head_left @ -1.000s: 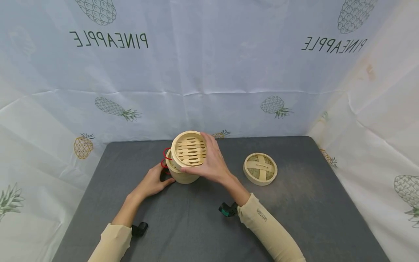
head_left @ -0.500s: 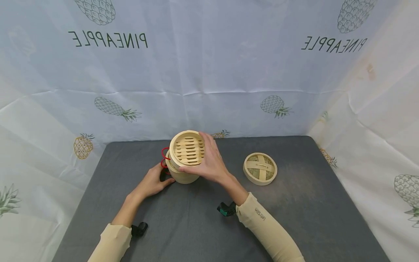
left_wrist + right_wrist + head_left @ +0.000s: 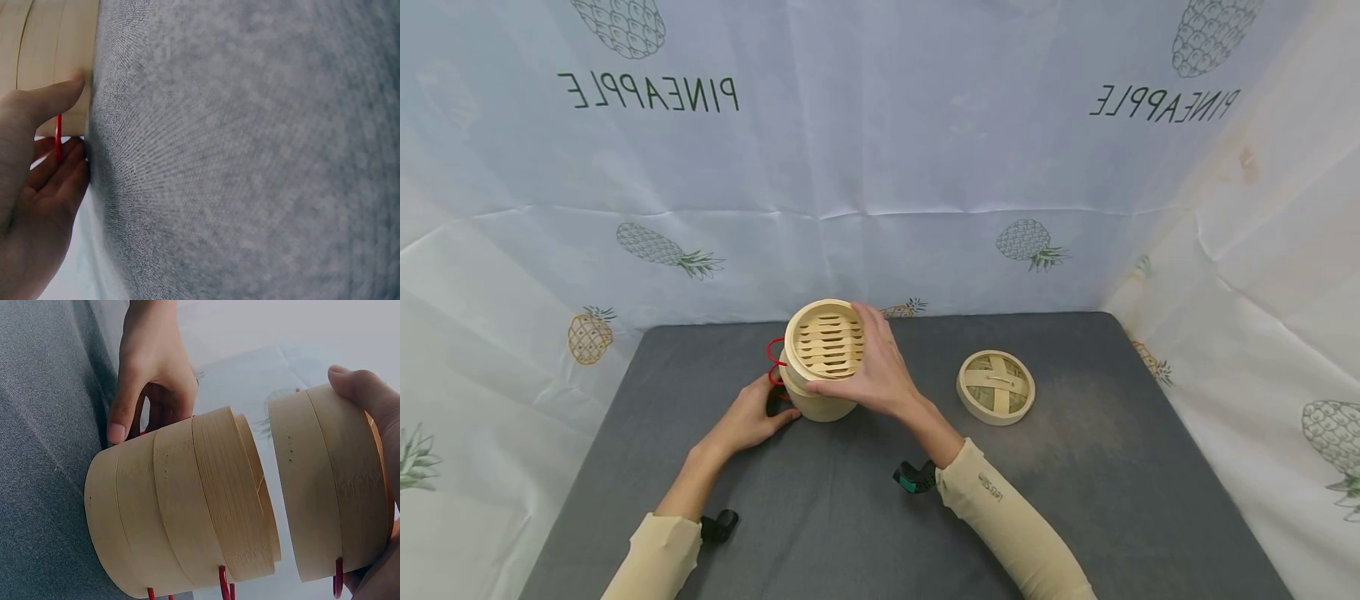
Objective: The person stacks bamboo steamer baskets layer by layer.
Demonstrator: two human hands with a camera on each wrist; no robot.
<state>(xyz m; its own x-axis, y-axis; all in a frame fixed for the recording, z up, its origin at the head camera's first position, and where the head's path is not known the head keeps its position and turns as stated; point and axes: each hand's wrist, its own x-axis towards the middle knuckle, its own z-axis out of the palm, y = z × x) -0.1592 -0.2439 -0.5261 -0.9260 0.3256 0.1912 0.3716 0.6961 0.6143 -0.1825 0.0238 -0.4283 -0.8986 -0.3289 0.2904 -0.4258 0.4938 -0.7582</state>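
My right hand point(image 3: 883, 371) grips a round bamboo steamer basket point(image 3: 827, 342) with a slatted floor, thumb and fingers spread across its sides. This basket tilts toward the head camera. In the right wrist view a gap parts it from the lower bamboo steamer stack point(image 3: 181, 506), which stands on the table. Low on that stack, my left hand point(image 3: 751, 417) holds its left side; the left wrist view has the thumb point(image 3: 59, 97) on the wall and the other fingers by a red loop point(image 3: 59, 134). More red loops point(image 3: 775, 362) stick out at the left of both pieces.
A round bamboo lid point(image 3: 996, 387) with crossed bands lies on the dark grey table point(image 3: 1112, 467), right of the hands. Behind and around the table hangs a pale pineapple-print curtain point(image 3: 895, 167). A black device point(image 3: 915, 477) is worn at the right wrist, another point(image 3: 720, 526) at the left.
The right hand and its steamer basket have shifted slightly left over the stack. The left hand, the lower stack and the lid stay where they were.
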